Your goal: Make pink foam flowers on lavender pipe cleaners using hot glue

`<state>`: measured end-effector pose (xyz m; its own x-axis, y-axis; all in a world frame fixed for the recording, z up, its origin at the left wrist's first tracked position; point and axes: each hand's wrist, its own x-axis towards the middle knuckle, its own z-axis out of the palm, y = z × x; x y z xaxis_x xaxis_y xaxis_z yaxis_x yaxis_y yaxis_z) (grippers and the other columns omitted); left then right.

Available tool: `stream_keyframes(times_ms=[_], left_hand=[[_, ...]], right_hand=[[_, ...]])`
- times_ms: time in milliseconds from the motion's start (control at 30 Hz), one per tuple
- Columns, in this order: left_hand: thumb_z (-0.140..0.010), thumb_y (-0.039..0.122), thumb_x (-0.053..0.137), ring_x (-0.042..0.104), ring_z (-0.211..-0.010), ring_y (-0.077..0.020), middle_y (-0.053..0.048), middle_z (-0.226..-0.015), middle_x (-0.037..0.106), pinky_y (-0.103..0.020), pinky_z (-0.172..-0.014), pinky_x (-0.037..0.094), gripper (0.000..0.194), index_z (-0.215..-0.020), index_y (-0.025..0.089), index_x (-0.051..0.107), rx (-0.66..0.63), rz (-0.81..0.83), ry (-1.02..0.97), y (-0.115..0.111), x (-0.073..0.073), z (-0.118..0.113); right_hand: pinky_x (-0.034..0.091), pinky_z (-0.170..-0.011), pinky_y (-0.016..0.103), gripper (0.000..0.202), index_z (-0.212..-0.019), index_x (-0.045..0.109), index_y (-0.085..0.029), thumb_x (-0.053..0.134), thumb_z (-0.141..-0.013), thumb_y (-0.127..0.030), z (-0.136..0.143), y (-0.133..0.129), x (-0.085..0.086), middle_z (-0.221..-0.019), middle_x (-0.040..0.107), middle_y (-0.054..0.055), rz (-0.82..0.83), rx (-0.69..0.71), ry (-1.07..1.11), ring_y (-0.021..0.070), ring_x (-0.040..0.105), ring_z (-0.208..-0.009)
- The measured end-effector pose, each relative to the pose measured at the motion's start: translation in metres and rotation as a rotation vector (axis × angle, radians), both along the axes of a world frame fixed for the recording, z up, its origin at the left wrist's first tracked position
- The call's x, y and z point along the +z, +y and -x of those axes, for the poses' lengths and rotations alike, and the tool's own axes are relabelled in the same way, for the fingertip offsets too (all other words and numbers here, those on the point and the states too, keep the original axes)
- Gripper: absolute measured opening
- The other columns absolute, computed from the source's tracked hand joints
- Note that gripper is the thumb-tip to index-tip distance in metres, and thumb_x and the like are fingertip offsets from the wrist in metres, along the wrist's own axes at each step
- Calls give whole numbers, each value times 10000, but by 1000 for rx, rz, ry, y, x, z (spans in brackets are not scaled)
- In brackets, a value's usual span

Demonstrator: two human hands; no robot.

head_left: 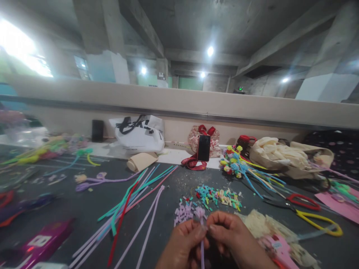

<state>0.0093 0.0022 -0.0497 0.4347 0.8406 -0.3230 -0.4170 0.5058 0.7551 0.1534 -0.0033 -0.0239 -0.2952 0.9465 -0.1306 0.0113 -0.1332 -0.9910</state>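
Lilac flower on one stem sits pinched in the left hand, near centre, the right hand closed narrowly beside it. Far left, one white bag bears black lettering, not fully legible; one phone stands far centre.

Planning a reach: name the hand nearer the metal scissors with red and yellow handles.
Right. The scissors lie beyond the right hand, off to its right; the left hand is on its other side, farther away.
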Motion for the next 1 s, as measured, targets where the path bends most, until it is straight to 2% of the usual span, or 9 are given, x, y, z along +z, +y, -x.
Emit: stream_keyframes(times_ms=[133,267,433,567,633,733,800,900,1000], left_hand=[[-547,405,689,311,-270,-11,53,-370,484,-146,-317,188,317,-540,142,512,-24,-1,26,-2,0,0],[-602,390,653,320,-303,-15,74,-364,410,-140,-336,168,305,-529,140,493,-28,-1,52,-11,14,0],[-600,313,675,441,-420,-40,44,-490,522,-132,-400,292,214,-607,149,539,79,30,146,-22,38,-2],[-573,306,691,490,-456,-71,21,-511,558,-151,-430,366,208,-578,145,560,98,24,159,-22,42,-3],[-568,312,693,471,-431,-66,32,-476,534,-153,-426,380,205,-580,144,574,139,34,156,-22,41,-2],[-555,297,706,442,-412,-53,47,-468,518,-154,-441,396,192,-607,152,591,183,58,157,-22,41,0],[-553,282,711,453,-438,-52,44,-497,535,-149,-461,393,187,-633,157,597,159,36,138,-23,41,1],[-569,317,696,462,-454,-56,15,-522,572,-146,-454,351,205,-602,140,595,-29,-41,117,-24,34,-3],[-551,347,689,465,-460,-71,-29,-578,617,-169,-446,316,243,-612,119,627,-230,-125,141,-27,23,-22]], right_hand=[[174,-330,146,230,-684,574,-122,635,-675,-344,-3,2,-5,-469,504,-51,79,87,172,15,294,-324],[148,-323,149,192,-678,575,-110,645,-665,-289,0,1,-1,-471,530,-35,142,77,276,9,293,-315],[172,-317,148,200,-650,577,-114,647,-652,-302,4,2,1,-464,541,-30,165,47,296,10,316,-296],[202,-326,142,172,-669,620,-116,634,-667,-288,5,1,11,-470,529,-41,122,13,248,16,356,-309],[258,-357,146,155,-724,656,-133,595,-708,-274,1,-6,23,-551,562,-28,-17,-43,122,26,411,-349],[370,-469,180,177,-829,676,-190,530,-763,-266,-24,-27,43,-710,601,-7,-358,-166,-244,59,490,-457],[380,-469,190,205,-804,669,-193,496,-788,-303,-52,-45,50,-688,587,0,-356,-220,-400,98,521,-512],[382,-538,229,293,-685,636,-191,424,-820,-342,-101,-71,42,-631,595,16,-387,-306,-795,150,546,-595],[364,-570,266,224,-703,598,-210,456,-791,-360,-135,-89,20,-686,611,23,-316,-329,-1166,179,563,-620]])
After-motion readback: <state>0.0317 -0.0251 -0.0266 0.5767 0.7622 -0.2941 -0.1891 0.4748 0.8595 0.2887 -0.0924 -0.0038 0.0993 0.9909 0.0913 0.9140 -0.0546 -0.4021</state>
